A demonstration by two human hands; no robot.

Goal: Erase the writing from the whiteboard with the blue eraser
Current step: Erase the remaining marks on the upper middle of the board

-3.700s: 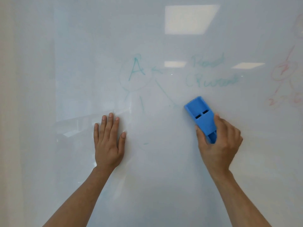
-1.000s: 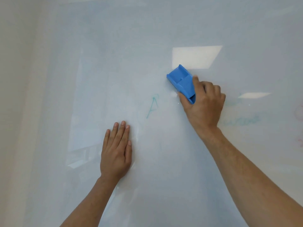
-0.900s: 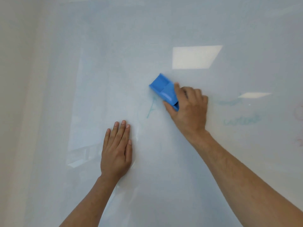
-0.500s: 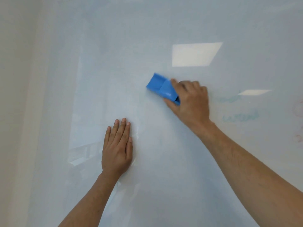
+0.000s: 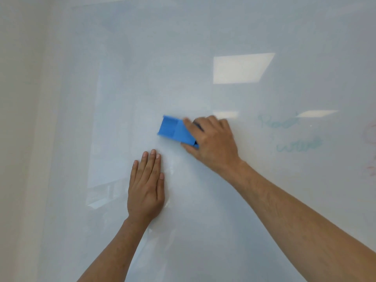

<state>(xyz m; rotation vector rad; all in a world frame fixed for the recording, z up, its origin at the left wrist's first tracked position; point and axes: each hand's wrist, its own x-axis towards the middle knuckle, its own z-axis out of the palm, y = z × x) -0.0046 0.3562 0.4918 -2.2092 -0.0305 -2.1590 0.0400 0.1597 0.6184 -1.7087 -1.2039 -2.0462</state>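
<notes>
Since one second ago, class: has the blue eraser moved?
Yes. The blue eraser has slid left, away from the faint teal writing, towards the flat left hand.

right hand point(image 5: 211, 143) covering blue eraser's point(image 5: 173, 130) rear end | green writing point(image 5: 295, 137) smeared, unreadable | red marks point(image 5: 370, 147) getting cut off by rt edge

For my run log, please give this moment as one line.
right hand: grips blue eraser on whiteboard | left hand: flat on board | teal writing: remains
</notes>
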